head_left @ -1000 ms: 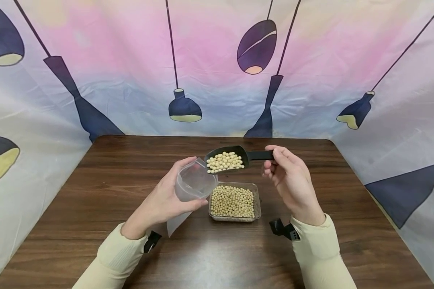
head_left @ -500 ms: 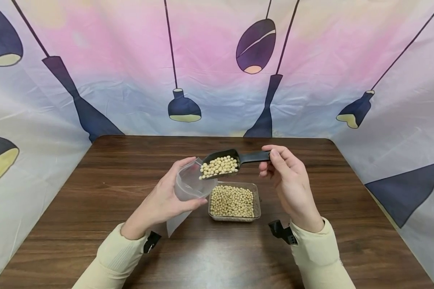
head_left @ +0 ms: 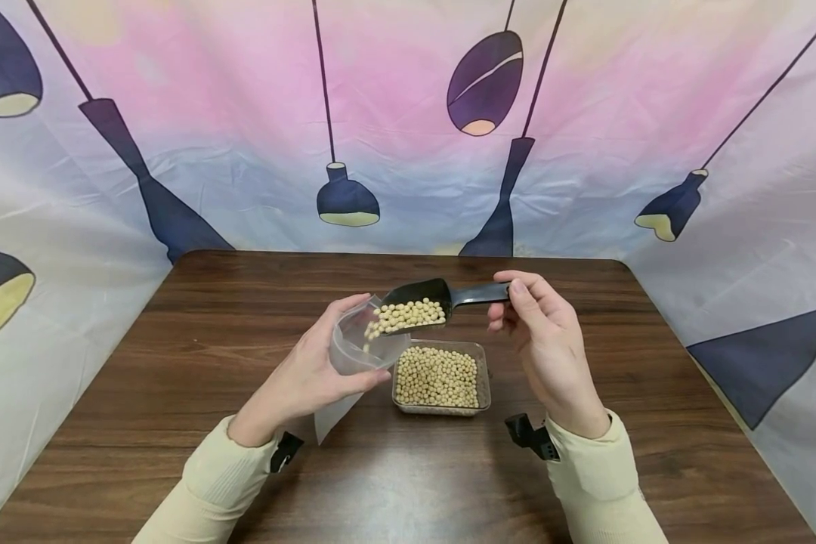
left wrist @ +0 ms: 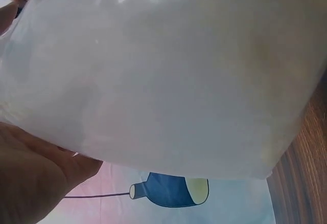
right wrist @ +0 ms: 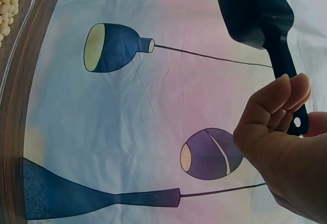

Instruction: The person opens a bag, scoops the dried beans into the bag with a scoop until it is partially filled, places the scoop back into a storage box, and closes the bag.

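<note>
My left hand [head_left: 313,372] grips a translucent plastic bag [head_left: 353,352], thumb and fingers around its opened mouth. In the left wrist view the cloudy bag [left wrist: 168,91] fills most of the picture. Between thumb and fingers, my right hand [head_left: 547,344] pinches the handle end of a black scoop [head_left: 418,291]. The scoop's lip is tilted down over the bag's mouth. Pale round soybeans [head_left: 411,312] lie in the scoop, and a few are dropping off its lip into the bag. The right wrist view shows the scoop [right wrist: 258,9] from beneath, its beans hidden.
Just beyond the bag, a clear rectangular tray [head_left: 484,378] of soybeans stands on the dark wooden table [head_left: 211,340]. A patterned cloth [head_left: 408,113] with printed lamps hangs behind and at both sides. A black strap [head_left: 533,437] sits at the right wrist.
The scoop has moved left over the bag's mouth and tipped its lip downward. Beans have slid toward the lip, and some now fall into the bag. My left hand stays nearly still.
</note>
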### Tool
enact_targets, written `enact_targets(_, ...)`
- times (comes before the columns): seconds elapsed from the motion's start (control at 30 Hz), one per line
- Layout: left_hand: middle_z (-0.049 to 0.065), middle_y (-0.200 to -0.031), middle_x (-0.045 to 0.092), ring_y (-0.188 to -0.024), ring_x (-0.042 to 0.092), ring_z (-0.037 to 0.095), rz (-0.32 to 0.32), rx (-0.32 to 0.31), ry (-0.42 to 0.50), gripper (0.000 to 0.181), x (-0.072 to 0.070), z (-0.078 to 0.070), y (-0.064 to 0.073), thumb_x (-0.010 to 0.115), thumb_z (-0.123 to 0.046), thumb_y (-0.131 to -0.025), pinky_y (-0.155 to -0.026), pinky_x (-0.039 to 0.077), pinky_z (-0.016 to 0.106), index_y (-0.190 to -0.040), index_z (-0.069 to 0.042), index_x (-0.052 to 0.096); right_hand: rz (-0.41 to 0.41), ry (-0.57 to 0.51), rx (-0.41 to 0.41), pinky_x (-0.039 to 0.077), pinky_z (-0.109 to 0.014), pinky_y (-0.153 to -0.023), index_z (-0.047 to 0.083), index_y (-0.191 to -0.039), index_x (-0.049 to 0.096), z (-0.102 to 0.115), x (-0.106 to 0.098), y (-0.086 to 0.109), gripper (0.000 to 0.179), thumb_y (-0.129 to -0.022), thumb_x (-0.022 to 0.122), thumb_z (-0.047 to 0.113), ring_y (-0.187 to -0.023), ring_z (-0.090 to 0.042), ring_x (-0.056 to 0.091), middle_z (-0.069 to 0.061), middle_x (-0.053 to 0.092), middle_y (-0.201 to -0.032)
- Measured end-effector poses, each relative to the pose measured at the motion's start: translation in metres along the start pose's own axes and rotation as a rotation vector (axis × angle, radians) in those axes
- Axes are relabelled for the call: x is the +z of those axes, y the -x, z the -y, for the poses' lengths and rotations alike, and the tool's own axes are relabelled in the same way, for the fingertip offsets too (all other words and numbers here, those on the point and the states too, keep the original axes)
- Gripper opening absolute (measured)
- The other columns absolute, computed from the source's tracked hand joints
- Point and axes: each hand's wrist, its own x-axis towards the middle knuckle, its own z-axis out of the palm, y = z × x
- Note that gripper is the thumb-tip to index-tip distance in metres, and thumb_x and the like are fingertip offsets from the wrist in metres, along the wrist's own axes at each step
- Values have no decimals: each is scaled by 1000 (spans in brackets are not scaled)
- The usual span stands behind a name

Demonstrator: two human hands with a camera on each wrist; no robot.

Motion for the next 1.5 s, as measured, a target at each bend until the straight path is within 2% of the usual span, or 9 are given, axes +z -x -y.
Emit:
enact_targets(0.57,-5,-132,52,-114,54,14,21,2,32,85,0,1,-1,84,-36,-76,-89,48,41,-145,-29,34,8,25,-33,51,-23,-70,2,-119,57,3,3,3,24,-103,50,18,-76,-12,59,-4,61,-80)
enact_targets(1.13,-6,-132,53,-114,54,14,17,-2,11,85,-1,-2,-1,83,-37,-77,-91,46,43,-145,-28,34,0,74,-126,52,-27,-72,-7,-122,53,8,6,7,29,-103,49,14,-77,-18,59,-9,61,-82)
enact_targets(1.4,-6,-132,53,-112,55,13,23,-7,32,83,-2,-4,0,82,-36,-78,-91,46,43,-145,-28,34,34,109,-176,53,-27,-73,-1,-120,58,9,6,7,24,-103,48,12,-79,-19,60,-9,60,-85)
enact_targets(1.5,-5,-133,53,-111,56,15,24,-6,43,83,-3,-5,1,82,-35,-78,-91,46,43,-145,-28,34,-8,123,-216,53,-28,-72,-3,-118,59,10,5,5,23,-102,49,10,-78,-18,61,-10,62,-85)
